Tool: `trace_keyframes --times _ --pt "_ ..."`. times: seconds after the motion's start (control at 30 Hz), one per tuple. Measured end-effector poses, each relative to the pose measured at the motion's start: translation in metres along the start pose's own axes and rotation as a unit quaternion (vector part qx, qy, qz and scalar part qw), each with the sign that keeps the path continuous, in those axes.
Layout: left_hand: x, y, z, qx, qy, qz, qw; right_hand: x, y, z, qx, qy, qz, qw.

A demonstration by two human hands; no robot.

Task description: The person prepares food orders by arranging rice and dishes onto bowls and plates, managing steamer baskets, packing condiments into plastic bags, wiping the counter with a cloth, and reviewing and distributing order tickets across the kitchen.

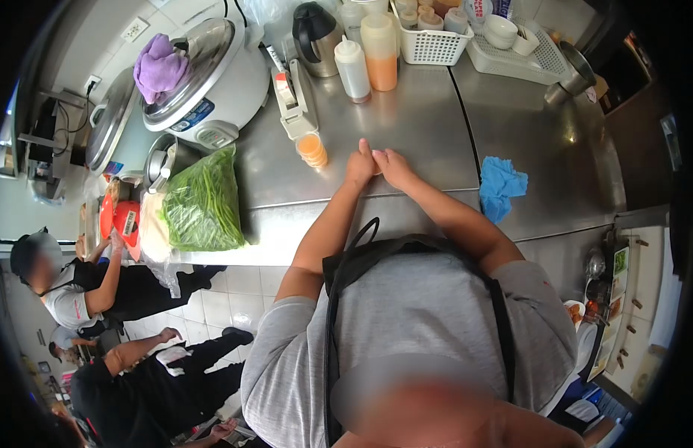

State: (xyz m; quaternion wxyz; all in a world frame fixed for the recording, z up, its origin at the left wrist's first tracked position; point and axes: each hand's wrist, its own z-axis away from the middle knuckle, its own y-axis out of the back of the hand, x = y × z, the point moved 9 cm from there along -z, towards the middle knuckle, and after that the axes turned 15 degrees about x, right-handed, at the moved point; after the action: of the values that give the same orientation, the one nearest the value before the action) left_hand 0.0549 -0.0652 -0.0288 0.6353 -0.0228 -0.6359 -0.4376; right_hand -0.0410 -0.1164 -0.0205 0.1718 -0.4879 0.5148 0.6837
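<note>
My left hand (360,165) and my right hand (393,167) meet low over the steel counter (421,127), near its front edge. Both have their fingers curled inward, thumbs pointing away from me. Between the palms a small pale rim shows, but the thing they close around is mostly hidden. To the left of my hands stands a short stack of small clear cups with orange sauce (312,151). Just behind that stack is a beige tape dispenser (295,104).
Squeeze bottles (352,71), a thermal jug (315,41) and a white basket (434,46) line the back. A bag of green vegetables (204,201) and a large rice cooker (212,82) stand left. A blue cloth (502,187) lies right. Co-workers (100,287) stand at left.
</note>
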Motion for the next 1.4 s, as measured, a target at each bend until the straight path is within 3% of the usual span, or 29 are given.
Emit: trace_keyframes --times 0.07,0.17,0.27,0.47,0.57,0.67,0.77,0.87,0.97,1.03,1.07,1.17,1.27,1.4 --pt "0.006 0.009 0.004 0.006 -0.025 -0.02 0.999 -0.004 -0.009 0.001 -0.016 -0.011 -0.07 0.997" --pt "-0.001 0.004 0.013 -0.005 -0.013 -0.005 1.0 -0.006 -0.004 0.01 -0.041 -0.015 0.008 0.999" --pt "-0.021 0.004 0.006 0.001 -0.021 0.002 1.0 -0.001 -0.015 0.015 -0.001 -0.028 -0.084 0.996" --pt "-0.021 0.031 0.022 0.015 0.002 0.023 1.0 -0.008 -0.031 0.03 -0.016 -0.052 -0.119 0.991" --pt "-0.034 0.042 0.018 -0.01 0.008 0.031 0.999 -0.012 -0.051 0.045 -0.188 -0.214 -0.114 0.952" --pt "-0.06 0.069 0.001 0.028 -0.043 0.001 0.999 -0.033 -0.043 0.012 -0.045 0.007 0.009 0.999" --pt "-0.062 0.126 -0.002 0.046 -0.017 -0.125 0.991 -0.111 -0.008 0.019 0.077 0.223 -0.027 0.971" --pt "-0.098 0.167 -0.042 0.106 0.001 -0.126 0.986 -0.162 -0.015 0.026 0.045 0.304 0.1 0.946" --pt "-0.103 0.202 -0.066 0.177 -0.012 -0.145 0.973 -0.167 -0.044 0.019 0.066 0.352 0.108 0.927" --pt "-0.077 0.223 -0.067 0.226 -0.058 -0.219 0.948 -0.163 -0.057 0.021 0.045 0.348 0.093 0.932" --pt "-0.046 0.237 -0.045 0.276 -0.054 -0.181 0.942 -0.162 -0.061 0.022 0.037 0.346 0.086 0.934" --pt "0.009 0.221 -0.012 0.284 -0.279 -0.133 0.908 -0.162 -0.064 0.026 0.047 0.352 0.102 0.929" --pt "0.014 0.18 0.008 0.247 -0.328 -0.175 0.895 -0.158 -0.062 0.029 0.066 0.369 0.084 0.923" --pt "0.003 0.132 0.007 0.031 -0.31 -0.03 0.95 -0.157 -0.06 0.038 0.057 0.375 0.08 0.922"
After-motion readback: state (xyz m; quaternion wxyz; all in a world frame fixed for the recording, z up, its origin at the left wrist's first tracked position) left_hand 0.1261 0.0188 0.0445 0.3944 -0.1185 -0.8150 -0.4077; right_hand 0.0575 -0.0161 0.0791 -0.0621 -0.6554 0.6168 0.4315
